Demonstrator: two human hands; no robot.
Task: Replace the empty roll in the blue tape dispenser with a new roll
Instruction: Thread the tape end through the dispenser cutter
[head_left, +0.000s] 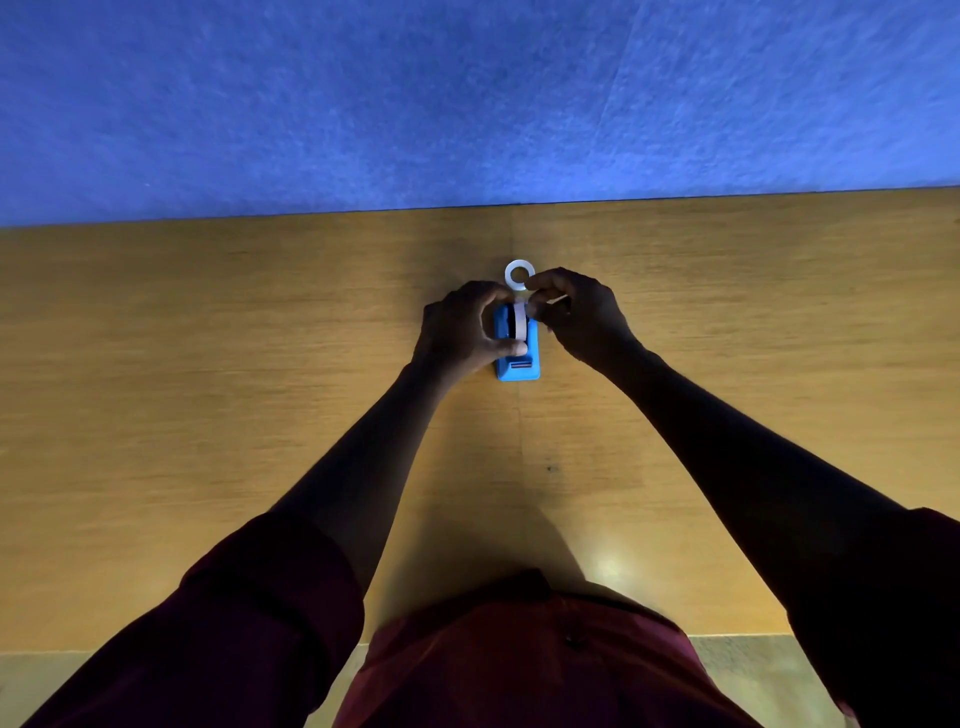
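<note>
The left hand (464, 329) curls round the roll of tape (519, 322) that stands on edge in the blue tape dispenser (517, 347): its fingers (496, 295) hook over the far top of the roll and its thumb presses the near side, just above the cutter end. The right hand (582, 312) comes in from the other side with its fingers bent and bunched; thumb and forefinger pinch at the top of the roll, and a thin pale strip, probably the loose end of the tape, sticks out between them, though the hands are dark and the view there is poor. Neither hand is spread wide; both are closed in on the same roll.

A second white ring (520, 274) lies flat on the desk (260, 364) just beyond the dispenser, close against the right forefinger; whether it touches cannot be told. The dispenser sits on the wooden desk near the middle, its length running away from the person, cutter end nearest.

The far edge of the desk meets a blue wall panel (467, 104) a little way behind the ring. To left and right of the hands the wood lies open out to the frame's sides, and bare wood also stretches between the dispenser and the person's dark red shirt (519, 665) at the near edge
</note>
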